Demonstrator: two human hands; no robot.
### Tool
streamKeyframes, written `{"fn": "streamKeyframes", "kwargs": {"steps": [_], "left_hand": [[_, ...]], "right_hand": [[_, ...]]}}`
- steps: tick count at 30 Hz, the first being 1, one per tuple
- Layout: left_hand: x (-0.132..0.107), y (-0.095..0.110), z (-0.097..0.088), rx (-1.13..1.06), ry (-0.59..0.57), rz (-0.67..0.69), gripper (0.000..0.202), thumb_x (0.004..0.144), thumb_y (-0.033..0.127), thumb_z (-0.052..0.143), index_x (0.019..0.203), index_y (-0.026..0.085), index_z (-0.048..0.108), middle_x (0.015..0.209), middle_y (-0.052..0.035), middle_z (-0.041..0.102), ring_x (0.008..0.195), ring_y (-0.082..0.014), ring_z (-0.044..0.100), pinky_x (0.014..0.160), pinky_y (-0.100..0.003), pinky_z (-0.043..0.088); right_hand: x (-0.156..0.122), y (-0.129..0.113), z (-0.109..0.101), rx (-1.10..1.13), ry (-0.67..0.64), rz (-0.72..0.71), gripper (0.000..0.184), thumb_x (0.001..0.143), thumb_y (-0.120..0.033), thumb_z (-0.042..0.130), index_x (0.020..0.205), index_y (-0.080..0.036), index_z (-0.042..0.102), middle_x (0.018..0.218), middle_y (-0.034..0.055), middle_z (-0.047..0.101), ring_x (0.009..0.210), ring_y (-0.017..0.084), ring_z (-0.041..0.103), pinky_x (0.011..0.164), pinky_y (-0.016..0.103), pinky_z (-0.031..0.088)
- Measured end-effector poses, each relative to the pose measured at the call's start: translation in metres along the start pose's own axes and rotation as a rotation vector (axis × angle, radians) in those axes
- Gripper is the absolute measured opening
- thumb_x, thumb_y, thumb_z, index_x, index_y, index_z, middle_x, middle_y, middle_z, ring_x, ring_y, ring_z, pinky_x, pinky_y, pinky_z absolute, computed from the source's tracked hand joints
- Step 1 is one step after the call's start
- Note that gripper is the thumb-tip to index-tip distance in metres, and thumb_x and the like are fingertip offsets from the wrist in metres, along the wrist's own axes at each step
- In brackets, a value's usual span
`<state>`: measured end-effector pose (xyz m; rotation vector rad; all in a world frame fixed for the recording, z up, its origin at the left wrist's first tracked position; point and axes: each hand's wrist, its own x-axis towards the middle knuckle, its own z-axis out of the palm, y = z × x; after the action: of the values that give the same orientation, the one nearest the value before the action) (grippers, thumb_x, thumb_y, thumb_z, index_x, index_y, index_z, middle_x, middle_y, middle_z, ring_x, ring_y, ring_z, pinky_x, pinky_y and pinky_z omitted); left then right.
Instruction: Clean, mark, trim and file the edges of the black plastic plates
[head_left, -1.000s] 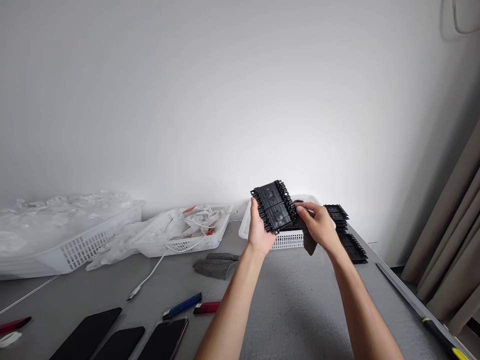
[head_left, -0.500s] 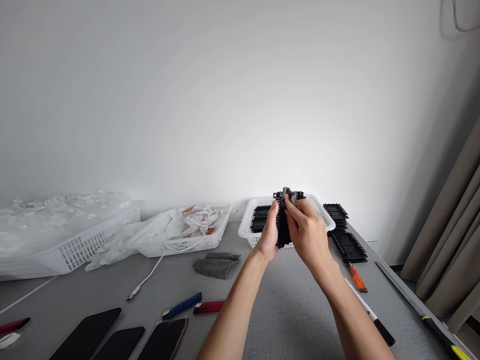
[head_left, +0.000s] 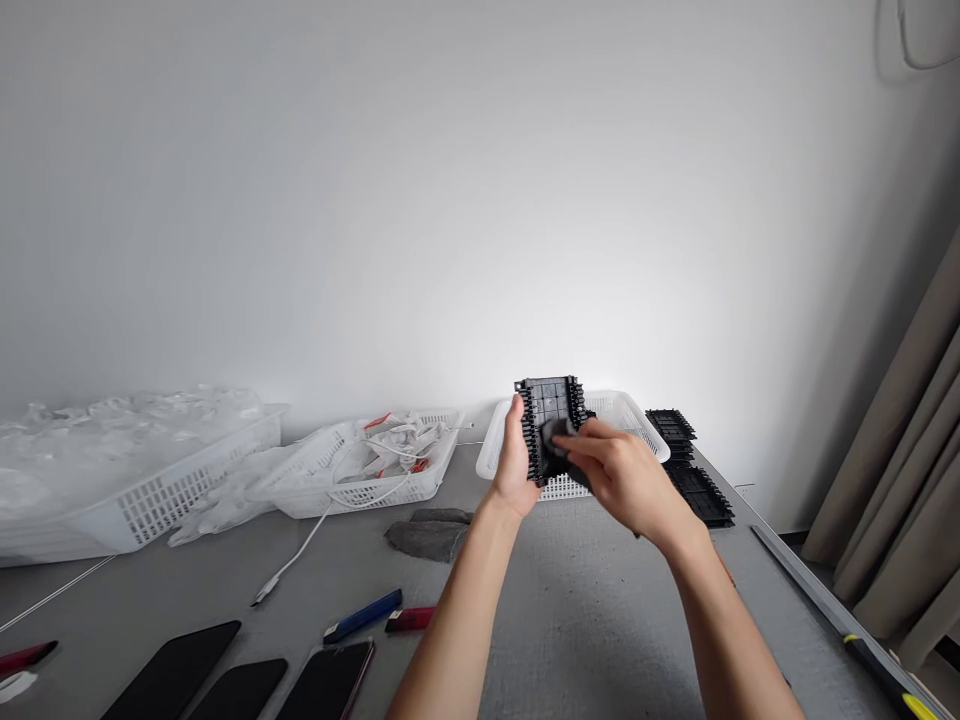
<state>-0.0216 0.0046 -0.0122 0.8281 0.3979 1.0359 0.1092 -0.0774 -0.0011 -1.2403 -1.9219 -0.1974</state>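
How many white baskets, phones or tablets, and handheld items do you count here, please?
White baskets: 3
Phones or tablets: 3
Black plate in the left hand: 1
Dark cloth in the right hand: 1
Total: 8

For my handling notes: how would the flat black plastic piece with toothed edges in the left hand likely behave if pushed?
The flat black plastic piece with toothed edges is probably stiff: held up by the left hand, it shows no sag. Its flat shape suggests sliding, not rolling. The teeth might snag the dark grey cloth in the right hand.
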Motion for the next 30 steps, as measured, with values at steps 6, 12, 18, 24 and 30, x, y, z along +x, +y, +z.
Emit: {"fn": "streamKeyframes", "kwargs": {"steps": [6, 12, 18, 24, 30], "left_hand": [[-0.006, -0.010, 0.004, 0.009, -0.117, -0.020, 0.056, 0.085, 0.063, 0.057, 0.124, 0.023, 0.066, 0.117, -0.0074, 0.073, 0.120, -0.0276, 0.062, 0.105, -0.040, 0.047], [-0.005, -0.008, 0.009, -0.019, -0.008, 0.070, 0.057, 0.083, 0.065, 0.057, 0.115, 0.020, 0.071, 0.113, -0.0087, 0.074, 0.114, -0.0272, 0.065, 0.103, -0.037, 0.048], [-0.001, 0.008, 0.006, -0.025, 0.119, 0.062, 0.058, 0.086, 0.066, 0.050, 0.102, 0.016, 0.073, 0.098, -0.0093, 0.077, 0.103, -0.0270, 0.070, 0.091, -0.036, 0.055], [-0.001, -0.001, 0.002, 0.011, 0.015, 0.023, 0.060, 0.082, 0.067, 0.056, 0.117, 0.020, 0.069, 0.111, -0.0091, 0.075, 0.114, -0.0283, 0.065, 0.100, -0.040, 0.051], [-0.003, -0.017, 0.006, 0.020, -0.022, 0.106, 0.052, 0.086, 0.056, 0.059, 0.125, 0.022, 0.065, 0.123, -0.0080, 0.070, 0.126, -0.0270, 0.057, 0.109, -0.038, 0.043]], "right_hand": [[0.006, -0.001, 0.004, -0.180, 0.366, 0.119, 0.040, 0.101, -0.019, 0.038, 0.133, -0.017, 0.061, 0.092, 0.0088, 0.062, 0.071, 0.016, 0.055, 0.062, 0.028, 0.042], [0.010, -0.007, 0.025, -0.357, 0.113, 0.027, 0.047, 0.098, -0.009, 0.035, 0.142, -0.014, 0.052, 0.094, 0.0105, 0.064, 0.079, 0.020, 0.056, 0.065, 0.031, 0.037], [0.005, -0.009, 0.020, -0.261, -0.071, -0.034, 0.036, 0.094, -0.008, 0.045, 0.119, -0.019, 0.068, 0.084, 0.0046, 0.063, 0.072, 0.016, 0.055, 0.068, 0.030, 0.033], [0.005, -0.001, 0.008, -0.243, 0.310, 0.088, 0.039, 0.099, -0.016, 0.038, 0.130, -0.014, 0.062, 0.091, 0.0096, 0.064, 0.078, 0.020, 0.054, 0.069, 0.032, 0.040], [0.009, 0.003, 0.022, -0.408, 0.261, 0.100, 0.048, 0.095, -0.008, 0.034, 0.138, -0.012, 0.055, 0.091, 0.0121, 0.064, 0.081, 0.023, 0.054, 0.067, 0.034, 0.040]]}}
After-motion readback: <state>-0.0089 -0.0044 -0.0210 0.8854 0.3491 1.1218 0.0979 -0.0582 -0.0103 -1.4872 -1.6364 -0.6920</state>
